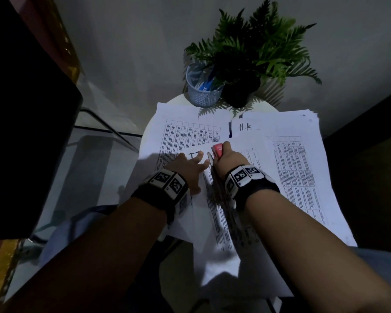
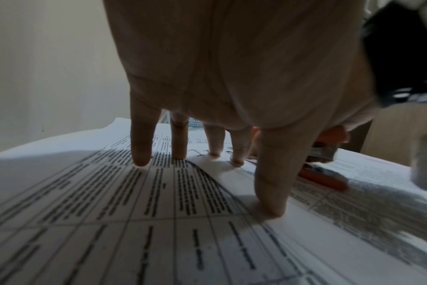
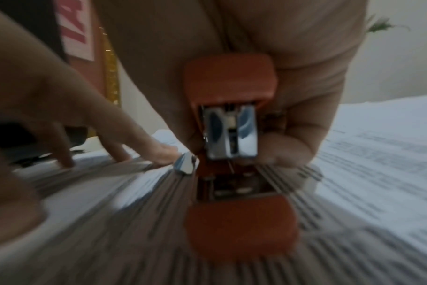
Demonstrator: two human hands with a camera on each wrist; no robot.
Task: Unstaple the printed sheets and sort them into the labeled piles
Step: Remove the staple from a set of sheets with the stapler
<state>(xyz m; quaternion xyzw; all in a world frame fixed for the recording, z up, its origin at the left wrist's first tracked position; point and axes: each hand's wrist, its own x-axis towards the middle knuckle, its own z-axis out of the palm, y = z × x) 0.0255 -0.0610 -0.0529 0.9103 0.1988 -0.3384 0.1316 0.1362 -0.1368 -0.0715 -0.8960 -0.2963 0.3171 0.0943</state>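
Orange plastic and bright metal mark the stapler (image 3: 232,154) that the right hand (image 1: 229,159) clamps in its grip, fingers curled round the body, with the tool's nose pressed down at the near corner of the printed sheets (image 1: 221,222). A small metal tongue beside the stapler's mouth lies right against the paper edge; whether it has caught a staple I cannot tell, because the right wrist view is blurred there. The left hand (image 1: 186,167) lies flat with fingers (image 2: 141,154) spread and straight, pinning the same bundle to the round white bench (image 1: 149,123) just beside the stapler.

Sorting has clearly begun. At the far right sits a pile (image 1: 303,154) with a handwritten "H.R." label (image 1: 245,126) on it, and at the far left another spread of table-printed pages (image 1: 190,132) lies under the left fingertips, where a second handwritten label is partly hidden and unreadable. Several sheets show in each stack, judging by the layered edges.

By my reading, the bundle under both hands is not yet separated, so this staple has to come out and its pages go to their piles. How many more stapled sets remain cannot be told from here.

A mesh pen cup (image 1: 203,86) and a potted fern (image 1: 253,53) stand at the back of the bench.
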